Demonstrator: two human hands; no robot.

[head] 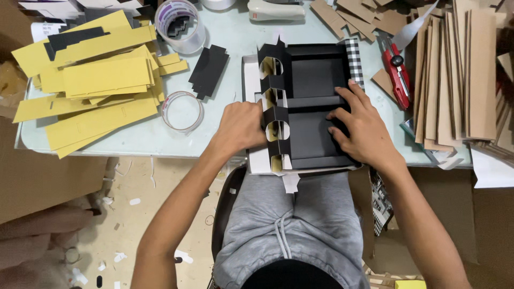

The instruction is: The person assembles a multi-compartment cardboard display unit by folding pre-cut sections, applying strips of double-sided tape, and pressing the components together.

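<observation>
Right, we're mid-assembly w/ the black box tray (316,75), sitting at the near edge of the pale green table (235,37), partly overhanging our lap. Our left hand (241,128) is closed round the black die-cut strip (276,107), the one w/ rounded cut-outs, pinching it upright against the tray's left wall; our right hand (364,131) lies spread inside the tray, fingers apart, pressing flat on the black insert, gripping nothing. To do this bit well, in our view: keep the right palm firm so the tray doesn't skid off the edge, and seat the strip evenly top to bottom, no buckling at the cut-outs, corners square before letting go. Pressure should go straight down, not twisting, since thin card creases easily. Around us, the surface is crowded: a heap of yellow card pieces (91,80) on the left, a black cut-out piece (209,69) just beside them, a clear tape roll (183,111) near our left wrist and a 2nd, taller tape roll (180,24) further back. A stack of brown cardboard strips (460,75) fills the right side, w/ a red utility knife (397,72) between it and the tray, and a checked strip (353,61) along the tray's right wall. Below, a tan floor littered w/ paper scraps (123,214), plus grey sweatpants in our lap.
</observation>
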